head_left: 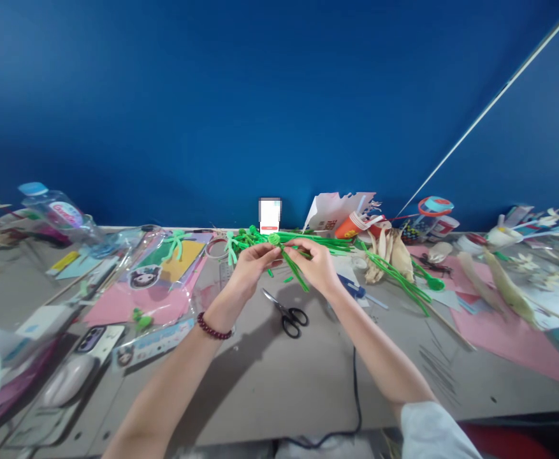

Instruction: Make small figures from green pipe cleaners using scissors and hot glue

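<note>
Above the middle of the table, my left hand point(253, 268) and my right hand point(318, 262) meet with fingertips pinched. Between them is a green pipe cleaner piece point(274, 238), with a small coiled round head at the top and stems point(298, 271) hanging down under my right hand. My fingers hide where the parts join. Black-handled scissors point(289, 313) lie just below, blades apart. Behind my hands is a pile of green pipe cleaners point(341, 243), and short green bits point(287, 279) lie on the tabletop.
A lit phone point(270, 215) leans on the blue wall. Pink sheets and a clear bag point(152, 306) lie left, near a plastic bottle point(64, 210). To the right are an orange cup point(350, 224), dried husks point(401, 255) and pink paper point(513, 338). A black cable point(357, 395) crosses the front edge.
</note>
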The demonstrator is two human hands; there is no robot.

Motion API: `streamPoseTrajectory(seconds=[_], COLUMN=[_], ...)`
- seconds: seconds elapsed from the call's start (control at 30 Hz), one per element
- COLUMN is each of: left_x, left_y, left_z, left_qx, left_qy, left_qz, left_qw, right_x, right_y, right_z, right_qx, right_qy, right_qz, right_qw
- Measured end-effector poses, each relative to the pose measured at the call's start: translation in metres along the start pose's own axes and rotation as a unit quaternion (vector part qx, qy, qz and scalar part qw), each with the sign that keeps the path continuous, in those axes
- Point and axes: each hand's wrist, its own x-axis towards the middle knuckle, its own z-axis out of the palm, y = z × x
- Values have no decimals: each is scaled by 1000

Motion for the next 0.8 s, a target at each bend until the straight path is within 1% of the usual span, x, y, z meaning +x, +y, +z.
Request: streamPoseTrajectory(seconds=[0.13,0.23,0.37,0.47,0.57,0.67,0.8], left_x=[-1,-3,-5,-5,-5,-4,-2], left_y=[0,1,4,6,6,5,4], left_z=[1,0,0,1,2,2,-1], left_qx=[-4,-12,-42,-55,-37,-10,42], left_qy=[-7,-30,-68,-74,-66,-58,-63], left_qz=[5,-10,-57,-66,-51,-21,26], left_qw=[1000,999,995,994,996,998,997], right_x=[2,3,2,2,2,2,2], right_y=[3,3,0,1,1,-1,-3], right_z=[0,0,-2,-6,-10,-12,-15], right_qx=[70,98,78,43,-10,-53,-80], right_qy=[-18,-24,-31,-18,-4,-7,-14], right_qz=[27,33,6,-31,-65,-90,-83], right_qw=[997,994,996,998,998,994,993])
